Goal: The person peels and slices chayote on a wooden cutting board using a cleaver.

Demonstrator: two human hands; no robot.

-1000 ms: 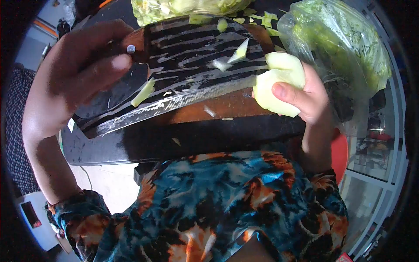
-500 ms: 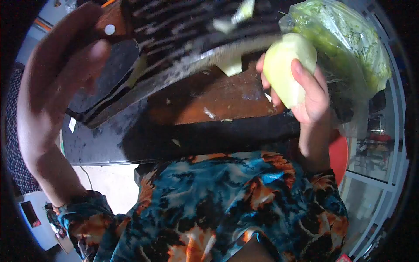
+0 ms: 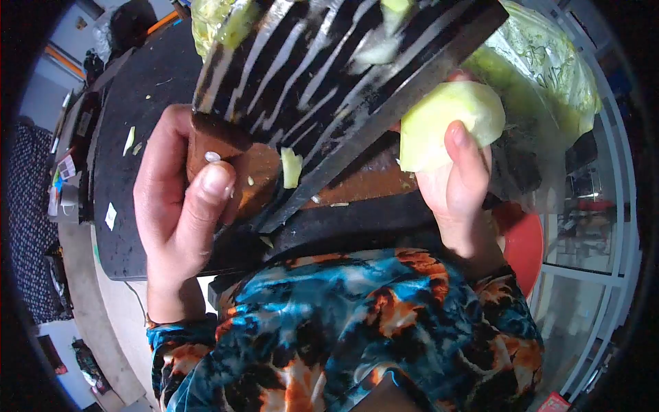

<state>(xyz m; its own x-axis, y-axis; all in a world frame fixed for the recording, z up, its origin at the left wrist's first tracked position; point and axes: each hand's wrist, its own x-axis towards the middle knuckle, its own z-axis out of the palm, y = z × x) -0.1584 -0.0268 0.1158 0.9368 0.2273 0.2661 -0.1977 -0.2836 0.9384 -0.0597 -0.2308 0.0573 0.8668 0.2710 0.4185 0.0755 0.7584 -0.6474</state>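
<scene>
Left hand (image 3: 177, 196) tight around streaked cleaver (image 3: 319, 75), right hand (image 3: 458, 185) around smooth, pale green vegetable (image 3: 439, 113).

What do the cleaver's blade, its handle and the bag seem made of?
Cleaver blade: probably steel, a dark face with bright streaks. Handle: probably wood, brown with a pale round rivet. Bag: apparently clear plastic film, crinkled, with glossy highlights.
</scene>
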